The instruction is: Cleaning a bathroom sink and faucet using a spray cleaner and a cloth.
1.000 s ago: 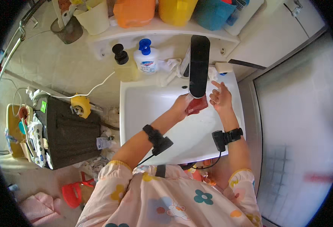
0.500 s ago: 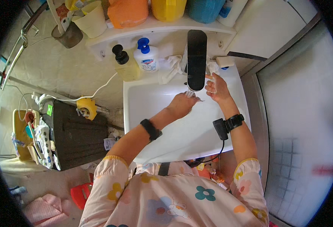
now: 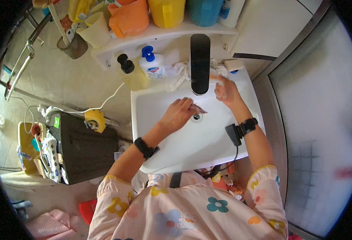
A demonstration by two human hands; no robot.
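My left hand point(image 3: 178, 113) is closed round a small reddish-brown item point(image 3: 198, 109), mostly hidden by my fingers, above the drain point(image 3: 197, 118) in the white sink point(image 3: 146, 97). My right hand point(image 3: 228, 93) is just right of the black-topped faucet point(image 3: 200, 64), its index finger stretched toward the back and its other fingers loosely bent, with nothing visible in it; whether it touches the faucet is unclear. A yellowish pump bottle point(image 3: 132, 78) and a white bottle with a blue cap point(image 3: 151, 68) stand on the sink's back edge, beside crumpled white cloth point(image 3: 181, 72).
A shelf point(image 3: 164, 36) above bears orange, yellow and blue cups. A white cord point(image 3: 104, 102) runs along the left wall. A dark box point(image 3: 86, 152) with piled items stands at left, and a frosted glass door point(image 3: 316, 132) at right.
My left hand has moved left, out from under the faucet, with the reddish item. The stream seen under the spout earlier no longer shows. My right hand has risen slightly and shifted left.
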